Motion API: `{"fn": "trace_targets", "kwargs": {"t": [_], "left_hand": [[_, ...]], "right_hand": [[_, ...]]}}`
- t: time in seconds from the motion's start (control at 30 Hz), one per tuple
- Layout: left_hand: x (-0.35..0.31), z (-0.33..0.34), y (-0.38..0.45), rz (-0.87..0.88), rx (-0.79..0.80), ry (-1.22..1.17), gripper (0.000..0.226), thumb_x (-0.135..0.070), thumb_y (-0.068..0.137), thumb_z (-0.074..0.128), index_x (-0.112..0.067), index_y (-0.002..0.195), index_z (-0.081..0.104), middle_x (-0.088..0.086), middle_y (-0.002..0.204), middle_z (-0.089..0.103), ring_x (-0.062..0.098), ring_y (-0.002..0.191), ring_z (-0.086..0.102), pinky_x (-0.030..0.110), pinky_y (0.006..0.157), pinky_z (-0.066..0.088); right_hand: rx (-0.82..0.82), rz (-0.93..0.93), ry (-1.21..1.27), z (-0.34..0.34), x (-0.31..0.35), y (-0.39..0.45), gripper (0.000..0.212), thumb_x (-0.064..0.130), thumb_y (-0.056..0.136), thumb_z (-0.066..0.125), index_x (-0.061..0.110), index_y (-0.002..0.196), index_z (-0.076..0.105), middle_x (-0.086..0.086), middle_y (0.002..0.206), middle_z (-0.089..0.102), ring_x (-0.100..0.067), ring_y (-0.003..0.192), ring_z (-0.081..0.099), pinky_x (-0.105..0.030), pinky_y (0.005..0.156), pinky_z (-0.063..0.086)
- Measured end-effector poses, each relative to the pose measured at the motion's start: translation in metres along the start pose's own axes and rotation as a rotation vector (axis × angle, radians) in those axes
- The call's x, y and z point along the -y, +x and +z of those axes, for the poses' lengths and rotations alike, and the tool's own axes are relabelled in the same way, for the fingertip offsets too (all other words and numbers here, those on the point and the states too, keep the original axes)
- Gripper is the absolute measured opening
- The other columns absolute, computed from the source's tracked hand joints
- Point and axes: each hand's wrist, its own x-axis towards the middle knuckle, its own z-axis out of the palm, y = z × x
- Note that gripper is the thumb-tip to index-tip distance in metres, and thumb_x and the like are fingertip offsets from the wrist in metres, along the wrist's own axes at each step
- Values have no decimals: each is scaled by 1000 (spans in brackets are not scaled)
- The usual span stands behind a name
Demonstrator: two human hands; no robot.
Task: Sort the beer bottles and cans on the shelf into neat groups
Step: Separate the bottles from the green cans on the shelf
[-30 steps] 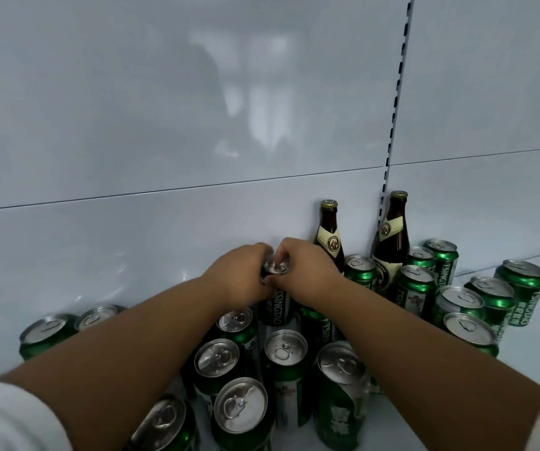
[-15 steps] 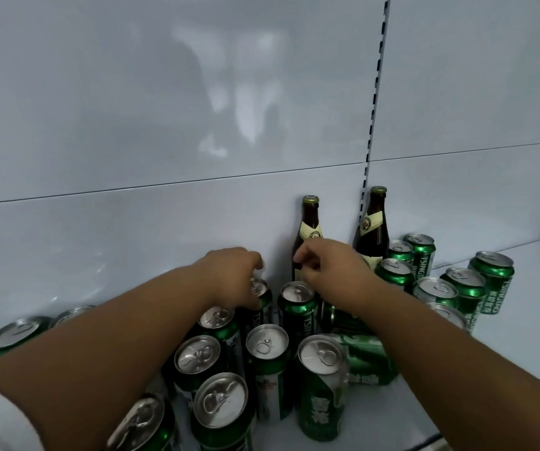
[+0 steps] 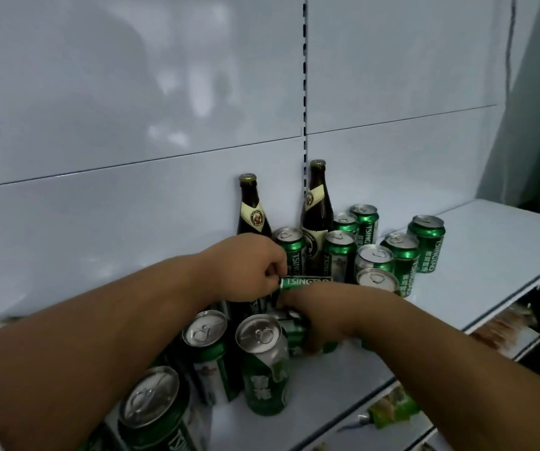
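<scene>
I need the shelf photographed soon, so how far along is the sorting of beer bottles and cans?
Partly done. Two brown bottles stand together at the back wall, and a cluster of upright green cans sits to their right. In hand: the left hand pinches a can lying on its side, and the right hand reaches among cans below it. Left: the loose cans at front left, not yet in rows.

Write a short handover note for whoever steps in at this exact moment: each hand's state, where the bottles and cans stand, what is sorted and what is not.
Left hand: pinching the end of a Tsingtao can lying on its side.
Right hand: gripping another toppled can low on the shelf.
Two brown bottles stand at the back wall.
Done: upright cans clustered on the right.
Left: stand the two toppled cans and tidy the near cans.
</scene>
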Motion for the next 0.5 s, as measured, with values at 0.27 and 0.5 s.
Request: {"fn": "trace_targets", "kwargs": {"t": [0.27, 0.5], "left_hand": [[-1, -2, 2, -84, -30, -125, 15, -36, 92, 61, -32, 103, 70, -16, 98, 66, 1, 90, 60, 30, 85, 53], [-8, -11, -4, -145, -35, -652, 32, -56, 89, 56, -32, 105, 69, 12, 103, 70, 33, 98, 66, 53, 93, 51]], "right_hand": [[-340, -82, -31, -4, 2, -32, 51, 34, 81, 72, 16, 123, 49, -6, 106, 60, -26, 93, 59, -31, 73, 47], [-571, -66, 543, -11, -5, -59, 60, 33, 80, 78, 36, 131, 47, 16, 111, 62, 0, 90, 61, -13, 71, 51]]}}
